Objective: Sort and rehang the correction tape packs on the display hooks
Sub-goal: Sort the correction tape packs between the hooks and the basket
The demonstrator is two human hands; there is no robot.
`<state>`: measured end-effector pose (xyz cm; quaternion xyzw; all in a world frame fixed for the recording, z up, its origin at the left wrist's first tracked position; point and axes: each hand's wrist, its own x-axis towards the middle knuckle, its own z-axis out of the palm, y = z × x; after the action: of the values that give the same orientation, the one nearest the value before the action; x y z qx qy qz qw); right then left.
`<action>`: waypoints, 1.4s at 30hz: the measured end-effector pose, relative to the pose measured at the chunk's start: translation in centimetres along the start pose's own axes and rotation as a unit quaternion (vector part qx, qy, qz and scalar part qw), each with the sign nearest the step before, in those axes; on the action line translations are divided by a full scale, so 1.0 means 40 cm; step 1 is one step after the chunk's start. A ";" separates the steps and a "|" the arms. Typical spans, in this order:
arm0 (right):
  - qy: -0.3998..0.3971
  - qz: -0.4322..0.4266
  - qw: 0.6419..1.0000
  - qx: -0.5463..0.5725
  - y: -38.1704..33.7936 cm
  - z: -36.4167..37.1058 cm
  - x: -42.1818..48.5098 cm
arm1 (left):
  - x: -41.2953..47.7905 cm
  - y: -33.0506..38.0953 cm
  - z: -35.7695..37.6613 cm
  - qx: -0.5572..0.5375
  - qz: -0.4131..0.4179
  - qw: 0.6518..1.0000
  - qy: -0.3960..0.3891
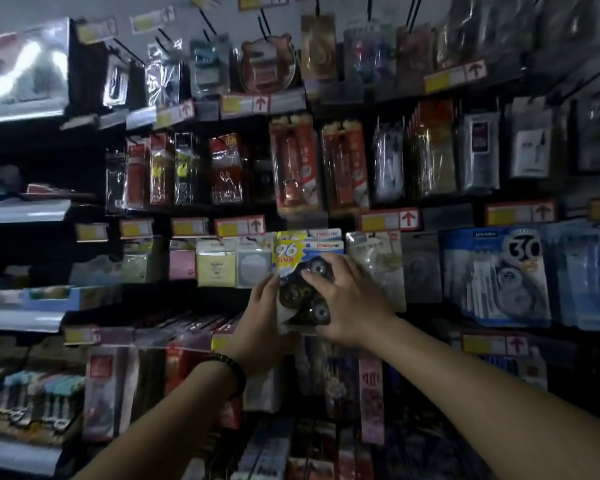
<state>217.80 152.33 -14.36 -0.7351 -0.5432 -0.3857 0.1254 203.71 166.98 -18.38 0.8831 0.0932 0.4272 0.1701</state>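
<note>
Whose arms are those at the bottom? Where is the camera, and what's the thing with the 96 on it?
There is no machine here, just a person. The camera sits on their head and looks forward, so you see their two arms reaching out as if you were them. They face a shop wall of stationery packs hanging in rows, with yellow and red price tags under the rows. The left hand, with a dark bead bracelet on its wrist, and the right hand both hold one correction tape pack. It has a big 96 on top and dark round tape wheels inside. The right hand's fingers lie over its front. To its right hangs a blue pack marked 30. The picture is dark and blurry, so I can't tell whether the pack is on a hook.
</note>
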 end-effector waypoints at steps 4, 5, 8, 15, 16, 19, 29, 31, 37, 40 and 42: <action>0.003 0.001 0.999 -0.037 0.017 0.001 0.055 | 0.057 -0.020 0.010 0.003 0.026 1.000 0.010; 0.005 0.002 0.999 -0.040 0.020 0.004 0.062 | 0.067 -0.023 0.013 0.007 0.025 1.000 0.006; 0.016 0.007 0.999 -0.028 0.026 0.010 0.075 | 0.090 -0.021 0.012 0.035 0.021 0.999 -0.018; 0.021 0.001 0.999 -0.026 0.028 -0.001 0.087 | 0.142 0.001 -0.001 0.169 0.011 0.983 -0.068; 0.022 -0.004 0.999 -0.035 0.030 0.001 0.088 | 0.149 0.004 0.002 0.175 0.009 0.982 -0.073; 0.018 -0.014 0.998 -0.063 0.033 0.016 0.090 | 0.156 0.008 0.018 0.197 0.006 0.977 -0.083; 0.010 -0.022 0.999 -0.041 0.056 0.018 0.050 | 0.129 0.046 0.015 0.275 -0.013 0.960 -0.058; 0.031 -0.019 0.999 -0.026 0.080 0.010 0.007 | 0.111 0.062 0.022 0.290 -0.014 0.955 -0.064; 0.050 0.033 0.996 -0.071 0.189 0.038 -0.125 | 0.068 0.106 0.072 0.318 0.036 0.945 -0.073; 0.001 0.030 0.995 -0.097 0.227 0.061 -0.148 | 0.066 0.118 0.095 0.345 0.038 0.935 -0.079; -0.030 0.037 0.994 -0.100 0.237 0.070 -0.144 | 0.066 0.121 0.108 0.357 0.030 0.930 -0.086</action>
<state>226.84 146.39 -18.06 -0.7748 -0.4781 -0.4107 0.0493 208.82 162.37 -17.12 0.9213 0.1984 0.2927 -0.1619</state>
